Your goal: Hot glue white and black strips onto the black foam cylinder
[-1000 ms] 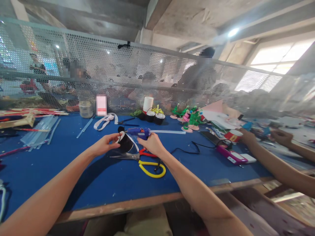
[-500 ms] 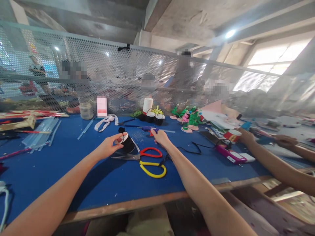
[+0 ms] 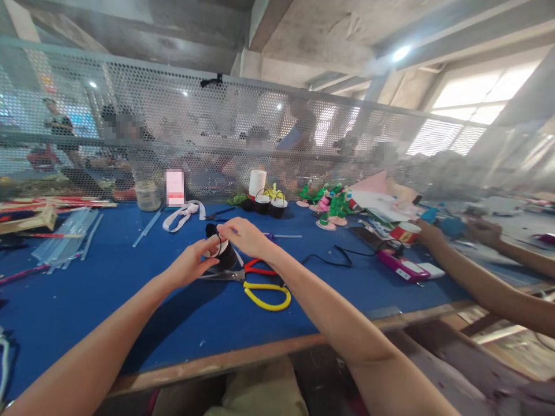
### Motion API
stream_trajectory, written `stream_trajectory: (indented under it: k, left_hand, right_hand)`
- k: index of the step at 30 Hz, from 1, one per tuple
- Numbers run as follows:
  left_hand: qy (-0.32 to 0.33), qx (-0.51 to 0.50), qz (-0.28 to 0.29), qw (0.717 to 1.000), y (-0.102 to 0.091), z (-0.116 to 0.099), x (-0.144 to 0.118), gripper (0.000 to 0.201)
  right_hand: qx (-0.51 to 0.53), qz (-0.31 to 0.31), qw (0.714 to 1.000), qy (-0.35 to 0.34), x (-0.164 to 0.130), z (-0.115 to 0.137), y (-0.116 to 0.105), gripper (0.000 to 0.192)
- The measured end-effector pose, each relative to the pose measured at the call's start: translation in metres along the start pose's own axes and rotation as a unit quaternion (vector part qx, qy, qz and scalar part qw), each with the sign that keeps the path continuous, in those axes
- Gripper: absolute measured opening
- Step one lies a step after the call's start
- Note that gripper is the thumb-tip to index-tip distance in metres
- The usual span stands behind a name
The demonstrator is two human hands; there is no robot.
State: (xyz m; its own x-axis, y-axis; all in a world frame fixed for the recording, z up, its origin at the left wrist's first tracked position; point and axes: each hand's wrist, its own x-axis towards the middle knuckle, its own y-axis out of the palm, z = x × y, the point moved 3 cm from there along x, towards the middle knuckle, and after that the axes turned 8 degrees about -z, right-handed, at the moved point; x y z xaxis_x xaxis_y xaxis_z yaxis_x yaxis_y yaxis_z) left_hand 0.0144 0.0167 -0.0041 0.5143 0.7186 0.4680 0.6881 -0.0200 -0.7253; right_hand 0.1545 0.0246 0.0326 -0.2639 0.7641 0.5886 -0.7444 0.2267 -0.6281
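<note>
My left hand (image 3: pixel 191 264) grips a small white cup wrapped in black (image 3: pixel 227 257), tilted above the blue table (image 3: pixel 208 329). At its rim, my right hand (image 3: pixel 245 236) is closed with the fingertips pinched; what they hold, if anything, is hidden. A black piece (image 3: pixel 211 229) shows just behind the cup. Scissors with one red and one yellow handle (image 3: pixel 269 299) lie under and beside the cup, blades pointing left. Behind my right hand, the glue gun is mostly covered, and its clear glue stick (image 3: pixel 288 236) pokes out to the right.
Two black-and-white cups with handles (image 3: pixel 277 207) stand at the back, near green figures on pink bases (image 3: pixel 338 214). Clear glue sticks (image 3: pixel 65 237) and a white ribbon (image 3: pixel 182 218) lie left. At right are a purple power strip (image 3: pixel 399 266) and a co-worker's hand (image 3: pixel 429 234) by a red cup (image 3: pixel 405 232).
My right hand has let go of the glue gun and moved left to the cup's rim. My left hand still holds the cup. The view has shifted slightly.
</note>
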Motion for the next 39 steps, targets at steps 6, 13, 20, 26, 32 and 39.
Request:
stream_trajectory:
  k: [6,13,20,26,32,39]
  left_hand:
    - [0.011,0.036,0.011,0.999,-0.001,-0.010,0.002,0.012]
    - [-0.025,-0.011,-0.029,0.999,-0.006,-0.001,0.001,0.046]
    - [-0.067,-0.142,-0.044,0.987,-0.012,0.001,0.002,0.049]
    - [-0.104,-0.249,-0.026,0.963,-0.012,-0.009,0.002,0.052]
    - [-0.119,-0.287,-0.045,0.949,-0.017,-0.016,0.002,0.049]
    - [-0.118,-0.333,-0.061,0.934,-0.022,-0.019,0.001,0.047]
  right_hand:
    - [0.098,0.086,0.988,0.085,0.007,-0.005,0.020,0.037]
    - [0.295,-0.097,0.924,0.225,-0.003,-0.020,0.011,0.016]
    - [0.289,-0.157,0.919,0.215,-0.021,-0.032,0.002,0.028]
    - [0.276,-0.159,0.921,0.224,-0.028,-0.035,0.004,0.029]
    - [0.289,-0.153,0.913,0.244,-0.031,-0.033,0.006,0.027]
    - [0.356,-0.134,0.887,0.264,-0.033,-0.030,0.012,0.030]
